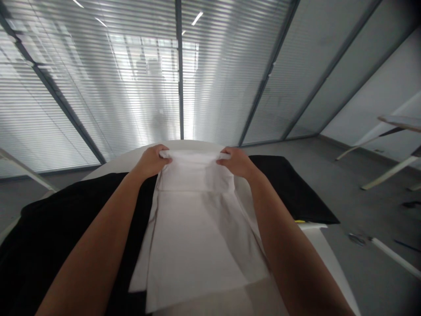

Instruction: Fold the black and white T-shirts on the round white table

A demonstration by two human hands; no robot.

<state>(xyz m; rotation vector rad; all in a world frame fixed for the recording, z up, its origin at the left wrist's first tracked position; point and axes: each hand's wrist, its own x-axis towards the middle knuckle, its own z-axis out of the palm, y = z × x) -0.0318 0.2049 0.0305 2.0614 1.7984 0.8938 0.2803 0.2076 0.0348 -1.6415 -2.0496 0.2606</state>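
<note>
A long white cloth, perhaps a folded garment (194, 228), stretches from the far side of the table toward me, with a seam line running across its upper part. My left hand (154, 160) is closed on its far left corner, thumb and fingers pinching the edge. At the far right corner my right hand (236, 161) grips the same edge in the same way. Between both hands the far edge is held fairly straight. The near end of the cloth runs out of the bottom of the view, over a beige fabric (230, 298).
Black fabric (59, 210) covers the left of the white table (329, 254); another black piece (289, 188) overhangs its right side. Glass panels with blinds (138, 87) stand behind. Light-legged furniture (388, 175) is at right, and a roll of tape (357, 239) lies on the floor.
</note>
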